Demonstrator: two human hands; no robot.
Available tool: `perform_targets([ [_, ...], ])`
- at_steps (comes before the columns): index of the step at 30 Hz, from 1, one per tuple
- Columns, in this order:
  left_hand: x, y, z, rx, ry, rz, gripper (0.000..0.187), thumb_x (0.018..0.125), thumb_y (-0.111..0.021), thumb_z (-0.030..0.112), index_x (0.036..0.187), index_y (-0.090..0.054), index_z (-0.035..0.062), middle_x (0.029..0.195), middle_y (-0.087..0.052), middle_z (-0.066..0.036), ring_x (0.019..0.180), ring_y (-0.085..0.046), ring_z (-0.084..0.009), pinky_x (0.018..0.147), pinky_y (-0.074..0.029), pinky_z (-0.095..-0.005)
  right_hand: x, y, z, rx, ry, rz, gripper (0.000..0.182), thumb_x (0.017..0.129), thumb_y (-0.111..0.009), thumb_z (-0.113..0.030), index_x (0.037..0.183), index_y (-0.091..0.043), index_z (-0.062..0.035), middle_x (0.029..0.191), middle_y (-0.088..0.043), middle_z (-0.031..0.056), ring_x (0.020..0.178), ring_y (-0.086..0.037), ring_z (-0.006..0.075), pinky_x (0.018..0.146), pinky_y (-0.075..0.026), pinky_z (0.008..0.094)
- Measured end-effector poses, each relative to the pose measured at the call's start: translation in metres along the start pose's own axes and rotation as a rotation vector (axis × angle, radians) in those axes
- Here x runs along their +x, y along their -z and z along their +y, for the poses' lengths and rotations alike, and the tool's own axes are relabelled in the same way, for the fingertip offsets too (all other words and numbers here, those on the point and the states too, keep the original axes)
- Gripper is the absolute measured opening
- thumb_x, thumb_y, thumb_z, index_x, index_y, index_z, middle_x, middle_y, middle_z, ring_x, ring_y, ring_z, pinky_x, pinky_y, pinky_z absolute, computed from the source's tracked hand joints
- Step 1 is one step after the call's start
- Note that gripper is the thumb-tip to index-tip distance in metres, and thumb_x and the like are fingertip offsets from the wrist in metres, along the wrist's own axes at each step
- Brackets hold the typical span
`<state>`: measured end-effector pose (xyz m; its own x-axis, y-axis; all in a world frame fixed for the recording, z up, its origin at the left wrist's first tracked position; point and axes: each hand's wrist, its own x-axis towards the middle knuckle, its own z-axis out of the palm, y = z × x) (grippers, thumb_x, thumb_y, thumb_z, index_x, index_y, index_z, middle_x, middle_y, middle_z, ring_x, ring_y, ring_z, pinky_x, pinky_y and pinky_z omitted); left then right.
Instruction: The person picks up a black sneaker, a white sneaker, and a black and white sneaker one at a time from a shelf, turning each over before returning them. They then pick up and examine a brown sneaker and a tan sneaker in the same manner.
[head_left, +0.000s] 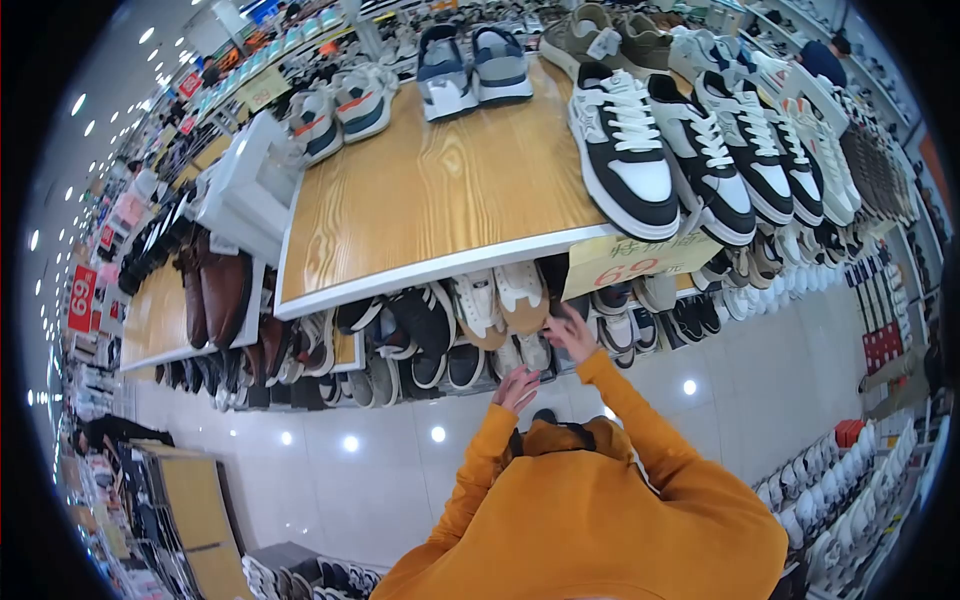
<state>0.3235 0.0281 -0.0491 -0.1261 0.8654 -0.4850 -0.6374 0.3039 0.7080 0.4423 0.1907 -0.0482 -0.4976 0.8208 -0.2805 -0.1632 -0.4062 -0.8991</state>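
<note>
- The light wood-grain display surface with a white edge fills the upper middle of the frame; black-and-white lace-up sneakers run in a row along its right side, and grey-and-white trainers sit at its far edge.
- Under it, across the middle of the frame, the lower shelf packed with mixed sneakers is where you are working. Both your orange sleeves reach toward it.
- A pale yellow price card with red numerals hangs from the surface edge, just above your right hand.
- Your right hand has its fingers spread apart and rests against the shoes just under that card; whether it grips anything I cannot tell.
- Your left hand sits lower, toward frame centre, fingers loosely apart, near the bottom row of shoes and holding nothing visible.
- By my reading, you are at the reaching-in stage. The next move calls for closing one hand around a single shoe without dislodging its tightly packed neighbours.
</note>
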Motion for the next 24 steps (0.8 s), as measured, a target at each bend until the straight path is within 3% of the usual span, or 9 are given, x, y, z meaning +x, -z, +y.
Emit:
perform_targets([
  [4,0.01,-0.027,0.022,0.072,-0.049,-0.119,0.051,0.089,-0.047,0.035,0.131,-0.031,0.0103,0.128,-0.044,-0.012,0.115,-0.045,-0.0217,0.097,-0.035,-0.0342,-0.057,0.026,-0.021,-0.203,0.085,0.007,0.043,0.081,-0.064,-0.017,0.119,-0.047,-0.0055,0.096,-0.059,0.0066,0.08,-0.058,0.0123,0.07,-0.046,0.0236],
  [7,0.019,-0.049,0.035,0.033,-0.034,-0.275,0.058,0.087,-0.051,0.036,0.132,-0.028,0.0091,0.128,-0.043,-0.015,0.115,-0.045,-0.0247,0.098,-0.035,-0.0354,-0.083,0.029,-0.086,-0.411,0.369,0.147,0.033,0.08,-0.063,-0.011,0.11,-0.053,-0.0041,0.095,-0.06,0.006,0.08,-0.059,0.0122,0.071,-0.047,0.0237],
  [8,0.026,-0.054,0.036,0.003,-0.014,-0.338,0.059,0.086,-0.052,0.037,0.132,-0.028,0.0089,0.129,-0.042,-0.016,0.115,-0.045,-0.0252,0.098,-0.035,-0.0355,-0.092,0.021,-0.121,-0.484,0.417,0.217,0.034,0.076,-0.065,-0.006,0.108,-0.054,-0.0035,0.104,-0.058,0.0088,0.079,-0.059,0.0122,0.07,-0.047,0.0231],
  [10,0.033,-0.073,0.049,-0.017,0.039,-0.444,0.067,0.083,-0.055,0.04,0.134,-0.025,0.0083,0.131,-0.038,-0.018,0.117,-0.042,-0.0272,0.1,-0.032,-0.0367,-0.104,0.007,-0.174,-0.698,0.724,0.36,0.036,0.074,-0.066,-0.004,0.109,-0.054,-0.0041,0.111,-0.055,0.0106,0.079,-0.06,0.0132,0.069,-0.048,0.0242],
  [14,0.028,-0.115,0.085,0.07,-0.078,-0.649,0.072,0.082,-0.053,0.043,0.135,-0.021,0.0049,0.132,-0.037,-0.019,0.12,-0.039,-0.0277,0.102,-0.027,-0.0391,-0.096,-0.007,-0.233,-1.005,1.115,0.499,0.047,0.07,-0.068,-0.001,0.114,-0.053,-0.0055,0.123,-0.048,0.0125,0.083,-0.061,0.0163,0.066,-0.05,0.0269],
  [18,0.024,-0.131,0.108,0.093,-0.138,-0.702,0.069,0.085,-0.049,0.042,0.135,-0.021,0.0044,0.132,-0.036,-0.019,0.12,-0.039,-0.0276,0.102,-0.027,-0.039,-0.07,-0.004,-0.258,-1.231,1.069,0.441,0.064,0.065,-0.069,-0.001,0.124,-0.045,-0.0089,0.129,-0.044,0.009,0.086,-0.06,0.0221,0.066,-0.05,0.0263],
  [21,0.022,-0.132,0.113,0.079,-0.164,-0.704,0.068,0.085,-0.048,0.042,0.135,-0.021,0.0049,0.132,-0.036,-0.019,0.121,-0.038,-0.028,0.102,-0.028,-0.0391,-0.061,-0.001,-0.268,-1.226,1.088,0.415,0.066,0.063,-0.068,0.0,0.125,-0.045,-0.011,0.13,-0.044,0.006,0.085,-0.06,0.0225,0.064,-0.05,0.0259],
  [24,0.025,-0.122,0.099,0.015,-0.146,-0.662,0.071,0.084,-0.05,0.044,0.135,-0.021,0.0052,0.133,-0.035,-0.02,0.121,-0.038,-0.029,0.102,-0.027,-0.0399,-0.06,-0.001,-0.279,-1.232,1.05,0.386,0.064,0.058,-0.069,0.0,0.118,-0.051,-0.0128,0.125,-0.049,0.0022,0.073,-0.061,0.0171,0.056,-0.048,0.0235],
])
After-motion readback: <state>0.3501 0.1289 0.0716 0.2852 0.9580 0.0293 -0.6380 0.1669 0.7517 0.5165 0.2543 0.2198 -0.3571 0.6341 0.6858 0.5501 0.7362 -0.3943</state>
